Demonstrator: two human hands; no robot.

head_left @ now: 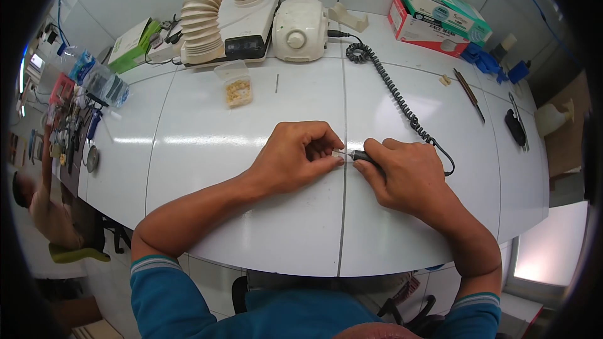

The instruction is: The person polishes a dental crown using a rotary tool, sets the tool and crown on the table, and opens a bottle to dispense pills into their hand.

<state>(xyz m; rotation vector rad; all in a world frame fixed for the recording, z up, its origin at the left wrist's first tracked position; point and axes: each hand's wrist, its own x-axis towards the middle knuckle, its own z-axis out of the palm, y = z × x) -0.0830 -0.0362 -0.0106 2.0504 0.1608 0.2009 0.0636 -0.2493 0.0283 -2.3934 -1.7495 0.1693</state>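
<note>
My left hand (pixel 295 156) pinches a small pale piece (pixel 338 153) between thumb and fingers, above the middle of the white table. Wrapped round a black rotary handpiece (pixel 364 157) is my right hand (pixel 408 172). The handpiece's thin metal tip points left and meets the small piece, though whether they touch is too small to tell. A coiled black cord (pixel 396 95) runs from near my right hand up to the white control box (pixel 300 30) at the back. A clear open box (pixel 238 91) with several yellowish bits lies beyond my left hand.
A beige hose (pixel 204 16) stands at the back left beside a green box (pixel 134 45). Face mask boxes (pixel 433 22) sit back right. Slim tools (pixel 469 95) lie on the right, a thin metal bit (pixel 277 83) mid-table. Another person (pixel 53 213) sits far left.
</note>
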